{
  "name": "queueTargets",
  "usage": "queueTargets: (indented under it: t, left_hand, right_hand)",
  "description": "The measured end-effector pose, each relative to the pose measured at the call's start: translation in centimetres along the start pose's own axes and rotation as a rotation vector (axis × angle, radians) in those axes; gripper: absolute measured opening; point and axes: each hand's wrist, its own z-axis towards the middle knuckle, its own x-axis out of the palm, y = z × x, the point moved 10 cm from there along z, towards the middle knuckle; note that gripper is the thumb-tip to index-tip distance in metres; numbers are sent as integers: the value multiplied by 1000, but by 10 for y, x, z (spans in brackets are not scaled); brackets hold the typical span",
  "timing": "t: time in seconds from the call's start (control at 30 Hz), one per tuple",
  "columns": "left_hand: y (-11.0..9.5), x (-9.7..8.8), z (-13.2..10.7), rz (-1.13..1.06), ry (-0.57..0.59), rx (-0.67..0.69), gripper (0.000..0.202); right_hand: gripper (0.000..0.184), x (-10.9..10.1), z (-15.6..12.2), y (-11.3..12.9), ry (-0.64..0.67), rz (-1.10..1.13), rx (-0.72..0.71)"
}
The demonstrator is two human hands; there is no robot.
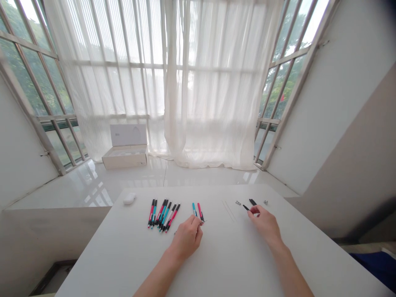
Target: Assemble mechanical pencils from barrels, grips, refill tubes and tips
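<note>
The right hand (263, 225) has thumb and forefinger pressed together on a short black pen part (246, 207), whose end projects to the left of the fingertips. A second black pen part (253, 201) lies just beyond those fingertips on the white table (235, 258). Two small metal pieces (238, 202) rest near the far table edge, one on each side of the black parts. The left hand (185, 238) has its fingers drawn together at the lower ends of a teal pen (194, 209) and a red pen (200, 211), which lie slightly apart and tilted. Whether these fingers pinch either pen, or a smaller item, cannot be determined from this view. Two thin pen refills (229, 210) lie side by side between the hands. To the left of the left hand, a group of red and teal pens (163, 214) lies close together, tips toward the person. Farther left is a small white case (130, 198). Beyond the table, an open white box (124, 146) stands on a glossy tiled floor (198, 177) before sheer white curtains (210, 82). A blue cloth (374, 268) shows at the lower right.
</note>
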Motion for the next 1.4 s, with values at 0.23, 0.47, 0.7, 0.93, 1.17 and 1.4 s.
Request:
queueTargets:
  t: [0.23, 0.47, 0.7, 0.93, 1.17, 1.4]
  left_hand:
    - [-3, 2, 1, -64, 24, 37, 22]
    - [-6, 6, 0, -78, 68, 51, 25]
    - [-5, 11, -2, -87, 105, 45, 22]
    - [-3, 15, -1, -69, 126, 27, 20]
    - [-7, 9, 0, -72, 128, 40, 21]
    - [-7, 7, -1, 57, 118, 21, 19]
  right_hand:
    - [15, -8, 5, -25, -52, -150, 48]
    - [14, 0, 26, -7, -59, -229, -38]
    - [14, 8, 40, 5, -55, -283, -130]
    - [24, 5, 41, -15, -134, -286, -25]
    - [26, -13, 35, 15, -190, -28, -105]
    - [19, 43, -65, 155, 528, 415, -628]
